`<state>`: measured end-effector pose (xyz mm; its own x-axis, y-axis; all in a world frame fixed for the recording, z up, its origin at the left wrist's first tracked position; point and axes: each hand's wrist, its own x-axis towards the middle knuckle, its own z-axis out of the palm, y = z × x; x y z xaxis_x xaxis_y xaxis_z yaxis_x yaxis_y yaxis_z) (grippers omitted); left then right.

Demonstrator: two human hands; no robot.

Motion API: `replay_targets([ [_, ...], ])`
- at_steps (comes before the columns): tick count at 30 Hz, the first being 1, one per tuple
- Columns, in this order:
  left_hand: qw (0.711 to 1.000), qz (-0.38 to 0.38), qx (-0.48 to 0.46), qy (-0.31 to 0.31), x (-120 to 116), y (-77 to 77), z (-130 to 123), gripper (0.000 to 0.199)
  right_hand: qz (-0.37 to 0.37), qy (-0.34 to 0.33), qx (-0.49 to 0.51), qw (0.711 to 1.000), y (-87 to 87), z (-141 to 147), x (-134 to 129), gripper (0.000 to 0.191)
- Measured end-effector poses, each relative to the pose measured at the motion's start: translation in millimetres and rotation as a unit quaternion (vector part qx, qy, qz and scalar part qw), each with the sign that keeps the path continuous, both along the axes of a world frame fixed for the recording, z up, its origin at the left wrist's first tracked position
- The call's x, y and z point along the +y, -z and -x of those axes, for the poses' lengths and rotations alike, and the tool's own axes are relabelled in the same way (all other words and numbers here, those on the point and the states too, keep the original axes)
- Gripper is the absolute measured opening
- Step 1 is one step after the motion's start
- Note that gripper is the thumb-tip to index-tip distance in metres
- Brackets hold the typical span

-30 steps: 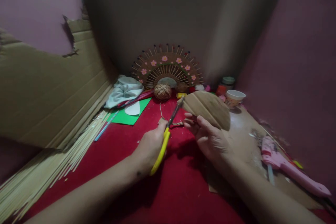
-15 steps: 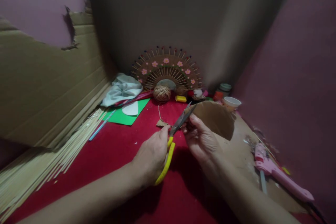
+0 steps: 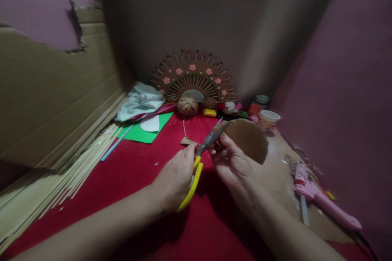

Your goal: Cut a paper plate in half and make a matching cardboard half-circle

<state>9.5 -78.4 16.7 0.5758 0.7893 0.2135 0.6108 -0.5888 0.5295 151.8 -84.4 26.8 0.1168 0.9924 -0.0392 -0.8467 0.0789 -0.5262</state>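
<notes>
Yellow-handled scissors (image 3: 201, 149) clamped in left hand (image 3: 176, 179), blades (image 3: 215, 135) parted; rounded cardboard cutout (image 3: 249, 138) pinched near edge by right hand (image 3: 234, 167). Judged light, stiff, creasable; best held by rim.

We've got open red counter (image 3: 107, 181) between the sticks (image 3: 58, 191) and left hand (image 3: 177, 173); passable. Gap between it and the right hand (image 3: 232, 165) passable from the near side, but scissors (image 3: 201, 149) and brown card piece (image 3: 248, 138) close its far end. Back's blocked: twine ball (image 3: 187, 107), fan (image 3: 200, 67). Cup (image 3: 267, 120) and glue gun (image 3: 329, 204) crowd the right. Cardboard wall (image 3: 58, 81) bounds the left.
</notes>
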Motion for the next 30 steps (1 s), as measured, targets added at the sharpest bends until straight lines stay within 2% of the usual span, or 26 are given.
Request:
replay_targets([
  [11, 0.999, -0.026, -0.015, 0.012, 0.7, -0.5, 0.6, 0.043, 0.022, 0.004, -0.001, 1.000, 0.5, 1.8, -0.9, 0.009],
  [19, 1.000, 0.023, 0.009, -0.011, 3.5, -0.4, 1.5, 0.041, 0.021, 0.006, 0.007, 1.000, 1.2, 2.5, 0.4, 0.008],
  [30, 1.000, 0.010, -0.010, 0.019, 3.9, -0.5, 5.1, 0.041, 0.019, -0.017, 0.035, 0.999, 2.1, 3.5, -0.1, 0.011],
])
